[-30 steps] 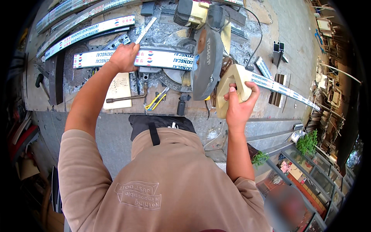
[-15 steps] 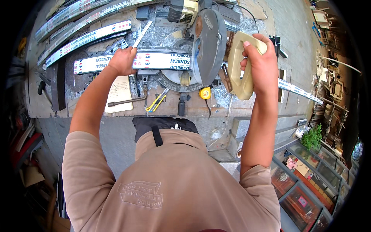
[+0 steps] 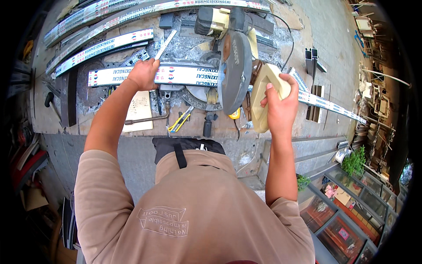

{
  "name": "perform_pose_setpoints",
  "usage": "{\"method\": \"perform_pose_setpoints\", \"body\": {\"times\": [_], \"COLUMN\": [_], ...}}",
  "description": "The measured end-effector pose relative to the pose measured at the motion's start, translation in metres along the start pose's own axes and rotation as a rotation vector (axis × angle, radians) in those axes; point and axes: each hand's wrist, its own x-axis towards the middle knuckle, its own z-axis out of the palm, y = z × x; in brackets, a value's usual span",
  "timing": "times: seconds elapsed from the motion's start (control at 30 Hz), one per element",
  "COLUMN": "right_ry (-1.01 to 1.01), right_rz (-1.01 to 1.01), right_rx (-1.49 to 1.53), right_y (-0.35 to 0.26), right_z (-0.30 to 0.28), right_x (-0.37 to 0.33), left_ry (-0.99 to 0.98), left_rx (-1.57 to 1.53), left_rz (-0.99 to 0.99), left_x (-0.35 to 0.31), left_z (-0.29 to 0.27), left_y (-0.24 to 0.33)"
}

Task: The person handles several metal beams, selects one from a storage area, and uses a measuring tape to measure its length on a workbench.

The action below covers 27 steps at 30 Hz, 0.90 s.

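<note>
raised since before, right hand [image 3: 279, 105] clenches saw handle [image 3: 263, 94]; left hand [image 3: 143, 74] pins profile [image 3: 184, 75] lying crosswise.

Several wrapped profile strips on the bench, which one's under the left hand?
The short strip lying across the saw table; left hand presses on it. The others lie farther back, untouched.

Saw blade [image 3: 235, 72] mostly under its grey guard; cutting edge unseen. Wrapped profile [image 3: 184, 75] passes behind the guard; whether blade touches it cannot be told. Left hand [image 3: 143, 74] covers part of the profile. Right hand [image 3: 279, 105] hides the upper cream handle [image 3: 262, 94]. Person's torso blocks the near worktop [image 3: 57, 121] edge. Far profiles cut by frame.
</note>
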Motion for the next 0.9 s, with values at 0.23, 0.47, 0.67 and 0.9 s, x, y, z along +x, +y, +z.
{"method": "perform_pose_setpoints", "body": {"times": [0.23, 0.47, 0.67, 0.9], "right_ry": [0.099, 0.140, 0.140, 0.152], "right_rz": [0.012, -0.081, -0.086, -0.100], "right_rx": [0.047, -0.151, -0.088, -0.047], "right_y": [0.027, 0.040, 0.050, 0.053], "right_z": [0.002, 0.007, 0.006, -0.010], "right_x": [-0.027, -0.038, -0.040, -0.058], "left_ry": [0.017, 0.078, 0.152, 0.049], "left_rx": [0.009, -0.008, -0.025, 0.016], "left_rz": [0.029, 0.066, 0.073, 0.001], "left_x": [0.004, 0.005, 0.008, 0.007], "left_z": [0.007, 0.025, 0.036, 0.010], "left_y": [0.000, -0.021, -0.022, 0.014]}}
